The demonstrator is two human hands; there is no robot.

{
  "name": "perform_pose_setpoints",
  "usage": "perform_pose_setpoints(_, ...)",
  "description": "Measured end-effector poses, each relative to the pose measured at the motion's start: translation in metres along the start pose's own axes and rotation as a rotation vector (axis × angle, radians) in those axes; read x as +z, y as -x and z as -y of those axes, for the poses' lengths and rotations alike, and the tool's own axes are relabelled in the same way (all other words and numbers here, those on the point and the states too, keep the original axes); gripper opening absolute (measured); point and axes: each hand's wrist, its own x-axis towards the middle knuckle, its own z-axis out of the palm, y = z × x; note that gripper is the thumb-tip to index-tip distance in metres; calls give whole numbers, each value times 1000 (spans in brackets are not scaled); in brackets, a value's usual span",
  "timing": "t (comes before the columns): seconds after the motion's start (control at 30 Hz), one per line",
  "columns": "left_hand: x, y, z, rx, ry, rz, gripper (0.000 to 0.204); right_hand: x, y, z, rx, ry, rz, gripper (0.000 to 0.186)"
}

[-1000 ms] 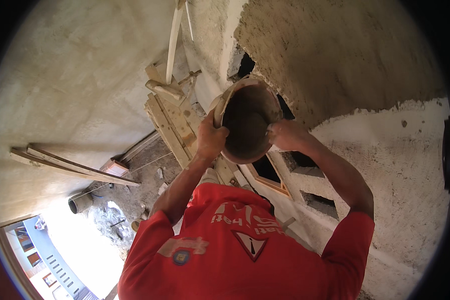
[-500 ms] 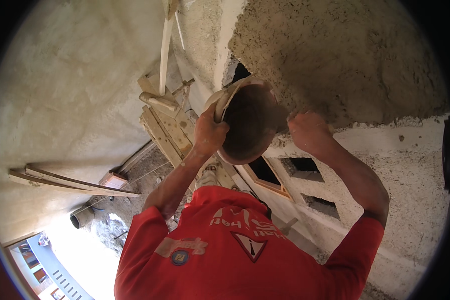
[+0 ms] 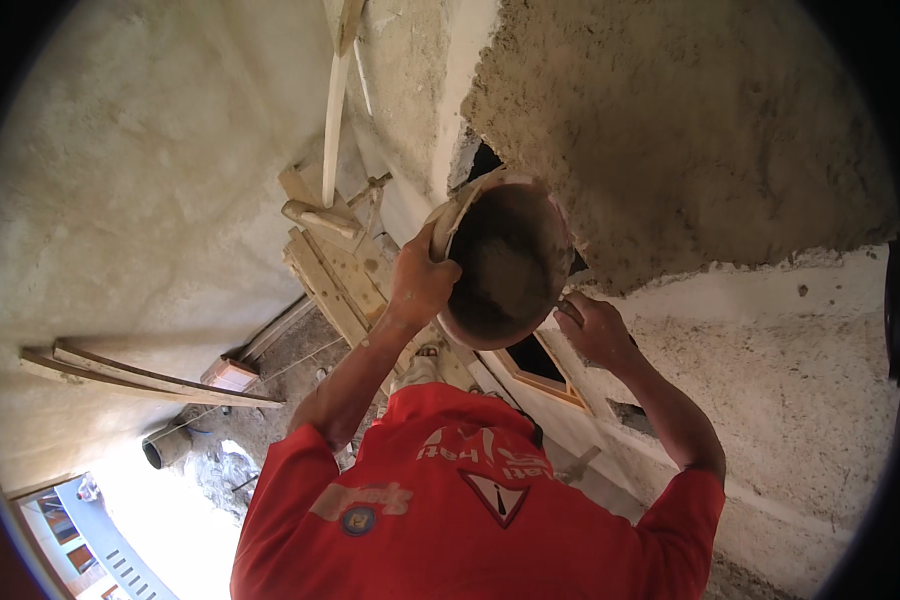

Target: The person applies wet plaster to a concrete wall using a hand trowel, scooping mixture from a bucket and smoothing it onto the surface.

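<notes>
I hold a round, mortar-smeared pan up in front of me, with wet grey mortar inside it. My left hand grips its left rim together with a flat wooden piece. My right hand sits at the pan's lower right rim, fingers curled against it. The pan is close to a patch of rough, fresh brown plaster on the wall. My red shirt fills the bottom of the view.
A pale rough wall with a wood-framed opening runs to the right. Below are stacked planks, a long pole, loose boards, a pipe and rubble on the ground far down.
My right hand left the pan's right rim, lifted toward the wall, then came down to the lower right rim. The pan stayed in my left hand, shifting slightly.
</notes>
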Motion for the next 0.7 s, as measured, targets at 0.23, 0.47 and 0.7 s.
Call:
perform_pose_setpoints(0.23, -9, -2, -7, 12, -2, 7, 62, -4, -15, 5, -16, 72, -5, 40)
perform_pose_setpoints(0.47, -19, -22, 10, 121, 195, -65, 59, -102, -31, 66, 81, -6, 48, 46)
perform_pose_setpoints(0.7, -51, -15, 16, 51, 132, -175, 61, -242, -55, 175, -122, 190, -164, 54)
